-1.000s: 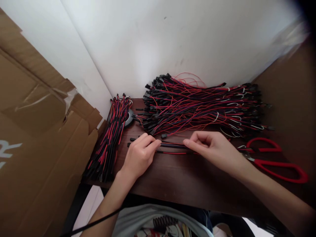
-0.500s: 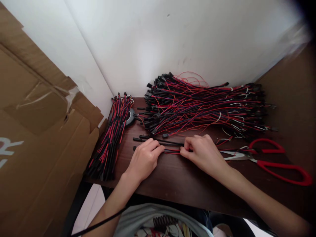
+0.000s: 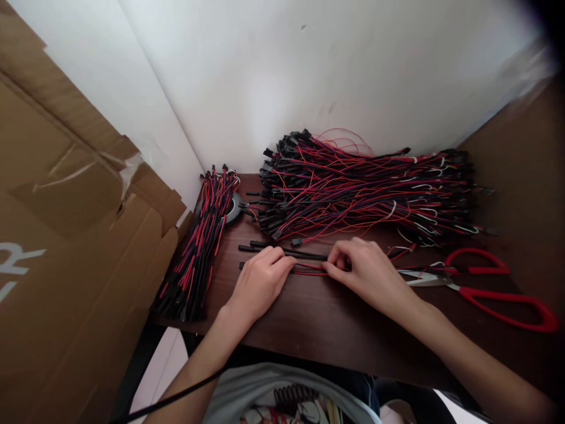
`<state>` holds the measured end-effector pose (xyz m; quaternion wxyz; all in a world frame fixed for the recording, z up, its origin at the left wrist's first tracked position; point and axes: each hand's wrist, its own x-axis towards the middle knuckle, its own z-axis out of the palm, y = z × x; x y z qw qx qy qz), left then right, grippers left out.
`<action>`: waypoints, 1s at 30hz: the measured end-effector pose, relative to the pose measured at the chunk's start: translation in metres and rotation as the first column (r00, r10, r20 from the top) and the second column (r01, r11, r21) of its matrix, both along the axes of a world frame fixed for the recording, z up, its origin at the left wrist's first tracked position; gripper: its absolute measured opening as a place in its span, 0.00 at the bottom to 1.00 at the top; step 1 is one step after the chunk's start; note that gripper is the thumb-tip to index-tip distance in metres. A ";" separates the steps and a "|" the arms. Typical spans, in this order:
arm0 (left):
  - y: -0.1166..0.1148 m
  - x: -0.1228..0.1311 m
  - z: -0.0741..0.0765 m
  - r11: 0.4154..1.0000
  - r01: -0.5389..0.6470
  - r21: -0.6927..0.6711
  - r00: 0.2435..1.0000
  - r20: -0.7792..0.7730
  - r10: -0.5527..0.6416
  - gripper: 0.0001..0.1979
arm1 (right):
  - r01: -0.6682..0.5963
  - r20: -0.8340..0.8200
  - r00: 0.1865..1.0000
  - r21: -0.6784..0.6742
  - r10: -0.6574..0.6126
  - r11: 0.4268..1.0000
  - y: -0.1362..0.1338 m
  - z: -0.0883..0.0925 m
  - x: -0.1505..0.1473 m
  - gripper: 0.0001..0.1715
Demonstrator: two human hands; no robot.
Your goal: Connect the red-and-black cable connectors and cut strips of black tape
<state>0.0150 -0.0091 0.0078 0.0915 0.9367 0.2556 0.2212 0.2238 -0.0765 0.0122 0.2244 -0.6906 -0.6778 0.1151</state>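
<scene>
A red and black wire cable (image 3: 309,272) lies across the near part of the dark wooden table, its black connector (image 3: 242,266) just left of my left hand (image 3: 263,275). That hand is closed over the cable, fingers together and pressed down. To the right, my right hand (image 3: 362,268) pinches the same cable between thumb and forefinger. Right behind both hands run a few black-sleeved wires (image 3: 304,254), partly covered by my right fingers. Red-handled scissors (image 3: 507,291) rest to the right, their blades pointing at my right wrist; the blade tips are hidden.
A large heap of red and black cables (image 3: 353,188) sits against the white wall. At left, a smaller cable bundle (image 3: 194,253) lies over a grey tape roll (image 3: 233,209). A cardboard box (image 3: 88,235) stands beyond it. The table's front edge (image 3: 309,360) is near my body.
My right thumb and fingers have shifted slightly along the cable, with a wider gap inside the pinch. My left hand has barely moved; the view has shifted a little.
</scene>
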 end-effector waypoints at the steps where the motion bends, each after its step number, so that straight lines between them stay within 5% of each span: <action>1: 0.000 0.000 0.000 1.000 -0.002 0.011 1.000 0.018 0.002 0.10 | -0.040 -0.019 0.999 0.088 0.041 0.995 -0.002 0.003 -0.001 0.04; 5: -0.001 0.002 0.002 0.999 -0.003 0.046 0.997 0.072 0.000 0.10 | -0.170 -0.040 0.978 0.409 0.204 0.896 -0.009 0.007 -0.024 0.09; 10: -0.004 0.003 0.011 0.998 0.005 0.057 0.994 0.109 -0.011 0.11 | -0.160 0.042 0.987 0.404 0.156 0.901 -0.012 -0.005 -0.055 0.18; 15: -0.006 0.003 0.020 0.995 0.058 0.076 0.988 0.141 -0.068 0.10 | -0.165 -0.012 0.982 0.431 0.188 0.887 -0.010 -0.003 -0.047 0.13; 25: 0.004 -0.004 0.016 0.995 0.081 0.053 0.983 0.163 -0.089 0.08 | -0.222 -0.195 0.943 0.228 0.268 0.948 -0.015 0.010 -0.010 0.11; 30: 0.006 -0.008 0.014 0.996 0.079 0.040 0.982 0.168 -0.084 0.09 | -0.197 -0.283 0.938 0.048 0.202 0.979 -0.015 0.016 0.011 0.12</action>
